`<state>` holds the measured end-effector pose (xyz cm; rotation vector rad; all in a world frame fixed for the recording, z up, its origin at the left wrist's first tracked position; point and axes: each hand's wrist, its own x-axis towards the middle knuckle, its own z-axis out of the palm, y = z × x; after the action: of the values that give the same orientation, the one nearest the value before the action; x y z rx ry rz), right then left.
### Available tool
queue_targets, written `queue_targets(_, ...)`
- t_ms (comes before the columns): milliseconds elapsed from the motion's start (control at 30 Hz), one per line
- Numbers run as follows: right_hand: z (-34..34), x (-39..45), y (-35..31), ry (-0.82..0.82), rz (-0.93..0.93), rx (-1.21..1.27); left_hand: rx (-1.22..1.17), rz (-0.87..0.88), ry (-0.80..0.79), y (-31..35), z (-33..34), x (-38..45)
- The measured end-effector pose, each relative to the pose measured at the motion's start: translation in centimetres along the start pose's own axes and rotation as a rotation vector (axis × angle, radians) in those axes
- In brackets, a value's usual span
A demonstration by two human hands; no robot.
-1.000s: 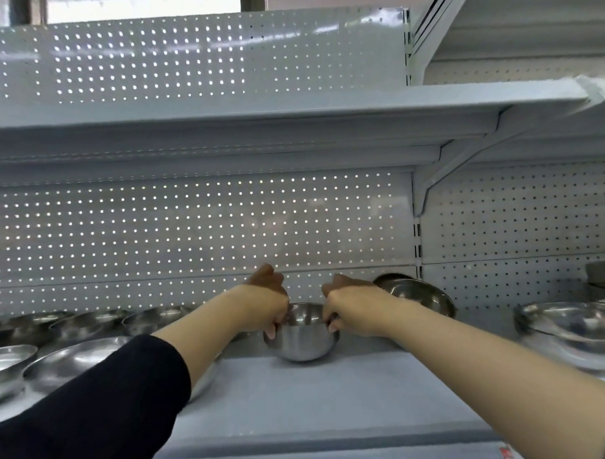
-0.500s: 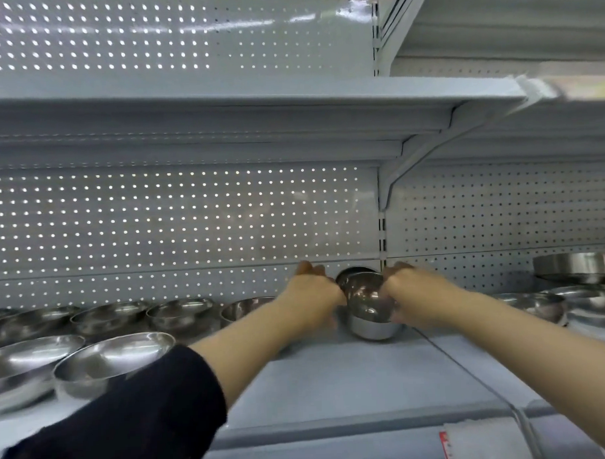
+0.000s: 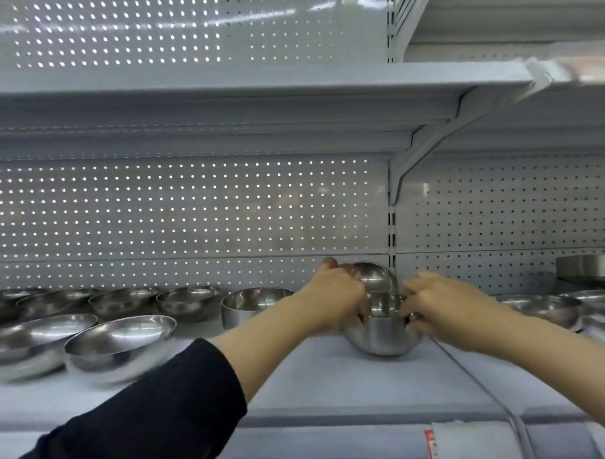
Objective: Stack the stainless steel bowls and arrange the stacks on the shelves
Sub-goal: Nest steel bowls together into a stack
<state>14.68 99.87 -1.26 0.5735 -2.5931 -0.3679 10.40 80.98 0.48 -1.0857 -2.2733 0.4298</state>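
A small, deep stainless steel bowl [image 3: 382, 336] is set upright on the grey shelf [image 3: 333, 376], near the divider upright. A second bowl [image 3: 375, 278] is seen behind it, tilted (its polished inside facing forward). To the left, shallow bowls [image 3: 120, 342] are laid out in two rows. Further bowls on the right [image 3: 544, 308] are grouped, one seemingly nested inside another.

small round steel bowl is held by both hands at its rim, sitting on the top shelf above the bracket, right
Not quite. The head view shows the small round stainless steel bowl gripped at its rim by the left hand and right hand, but it sits on the lower grey shelf, below the bracket, not the top one.
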Motion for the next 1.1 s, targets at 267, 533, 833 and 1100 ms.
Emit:
queue_targets(267,-6.5,0.1,-7.6,0.102,-0.248,0.027,0.037,-0.066,-0.029,-3.3,-5.5,-10.2)
queue_targets(533,-7.5,3.4,-14.6,0.151,-0.348,0.056,0.115,-0.196,-0.142,-6.0,-6.6,-17.8)
queue_targets(833,-6.4,5.0,-17.7,0.088,-0.31,0.052,0.117,-0.172,-0.198,-7.7,-4.7,-19.7)
queue_targets(1100,-5.7,4.4,-16.8,0.113,-0.201,0.195,-0.02,-0.233,-0.198,-8.2,-4.5,-19.2)
